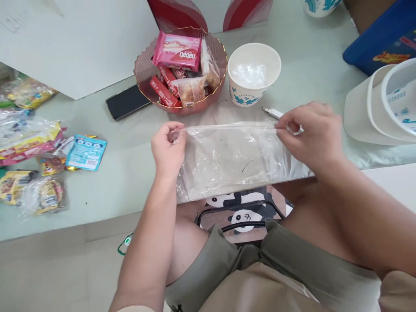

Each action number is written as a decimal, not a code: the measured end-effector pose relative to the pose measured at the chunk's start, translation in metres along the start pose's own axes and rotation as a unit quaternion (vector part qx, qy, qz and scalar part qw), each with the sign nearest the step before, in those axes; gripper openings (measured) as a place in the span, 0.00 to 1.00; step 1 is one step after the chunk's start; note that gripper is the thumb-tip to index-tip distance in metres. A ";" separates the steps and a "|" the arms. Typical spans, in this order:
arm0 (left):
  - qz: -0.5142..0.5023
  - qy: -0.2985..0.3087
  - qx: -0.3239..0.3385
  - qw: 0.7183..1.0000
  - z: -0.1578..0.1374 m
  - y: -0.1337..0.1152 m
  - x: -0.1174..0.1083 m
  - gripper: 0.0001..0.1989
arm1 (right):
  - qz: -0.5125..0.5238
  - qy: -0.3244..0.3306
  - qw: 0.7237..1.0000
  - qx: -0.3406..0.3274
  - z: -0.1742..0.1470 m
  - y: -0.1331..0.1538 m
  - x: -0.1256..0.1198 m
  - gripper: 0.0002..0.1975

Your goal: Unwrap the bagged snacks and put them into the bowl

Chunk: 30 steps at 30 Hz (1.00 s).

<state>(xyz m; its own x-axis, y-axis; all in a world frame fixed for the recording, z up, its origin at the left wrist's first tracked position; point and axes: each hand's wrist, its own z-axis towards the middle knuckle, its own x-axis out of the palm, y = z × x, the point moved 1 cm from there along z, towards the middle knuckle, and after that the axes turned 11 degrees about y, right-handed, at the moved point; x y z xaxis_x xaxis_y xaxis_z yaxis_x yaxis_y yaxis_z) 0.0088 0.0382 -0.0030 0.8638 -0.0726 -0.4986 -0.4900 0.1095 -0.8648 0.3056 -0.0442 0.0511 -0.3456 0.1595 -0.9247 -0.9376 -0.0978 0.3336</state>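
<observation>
A clear plastic bag (227, 156) is stretched flat over the front edge of the table. My left hand (169, 145) pinches its upper left corner between thumb and fingers. At the upper right corner, my right hand (310, 132) grips the bag's edge in the same way. Just behind the right fingers lies a slim white tool (272, 112) with a metal tip, partly hidden by the hand. Beyond the bag stand a pink ribbed bowl (141, 73) of wrapped snacks and a white paper cup (245, 93) with crumpled clear plastic inside.
A dark phone (128, 102) lies left of the bowl, partly under its rim. Several snack packets (86, 152) are piled at the left. White containers (360, 108) and a blue package (383, 37) stand at the right. A panda-print bag (240, 216) sits below the table edge, between the legs.
</observation>
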 end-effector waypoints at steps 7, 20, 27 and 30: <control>-0.002 0.075 -0.035 0.997 -0.001 -0.005 -0.004 0.05 | 0.105 -0.043 0.992 0.049 0.003 -0.013 -0.007 0.10; -0.301 -0.056 -0.067 0.950 0.002 -0.016 -0.009 0.10 | 0.547 0.196 0.796 0.168 0.000 -0.002 0.027 0.21; -0.329 -0.074 -0.104 0.936 0.004 -0.019 -0.017 0.13 | 0.598 0.135 0.759 0.220 0.002 0.021 0.031 0.14; -0.317 -0.057 -0.108 0.941 0.003 -0.018 -0.019 0.14 | 0.580 0.122 0.765 0.253 0.005 0.025 0.031 0.13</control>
<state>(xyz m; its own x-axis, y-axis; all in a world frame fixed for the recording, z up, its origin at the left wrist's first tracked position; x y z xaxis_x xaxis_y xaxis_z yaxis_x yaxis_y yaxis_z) 0.0012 0.0408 0.0223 0.9914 0.0523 0.1196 0.1253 -0.1241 -0.9843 0.2713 -0.0368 0.0320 -0.9964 0.0591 0.0614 0.0789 0.3678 0.9266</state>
